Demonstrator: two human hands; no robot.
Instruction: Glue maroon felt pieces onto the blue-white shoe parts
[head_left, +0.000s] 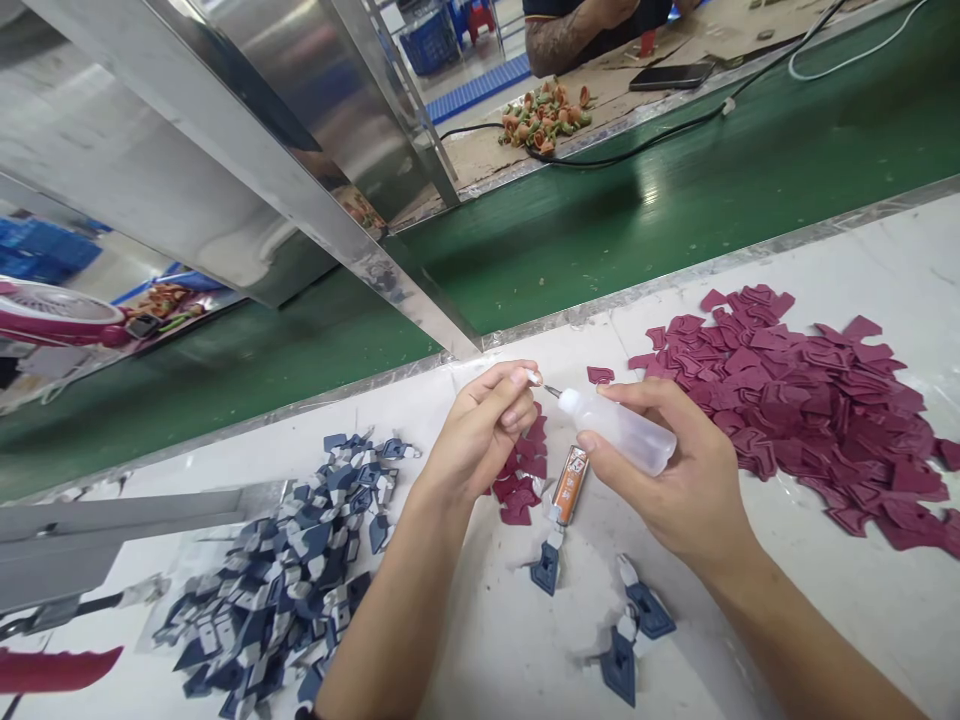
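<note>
My left hand (487, 420) is closed, pinching a small white piece (533, 377) between thumb and fingertips. In my right hand (675, 470) is a translucent squeeze bottle (622, 430) with a thin metal tip, tilted so the tip points at the white piece, very close to it. Below my hands lies an orange-labelled tube (570, 488), with a blue-and-white part (546, 566) at its lower end. Two more such parts (619, 662) lie nearer to me. Several maroon pieces (521, 475) sit on the table, partly hidden behind my left hand.
A heap of blue-and-white parts (285, 580) spreads at left, and a large maroon heap (810, 400) at right. A metal post (360, 240) rises at the table's far edge, before a green belt (675, 220). Across it are a person's arm (559, 45) and orange-green pieces (547, 115).
</note>
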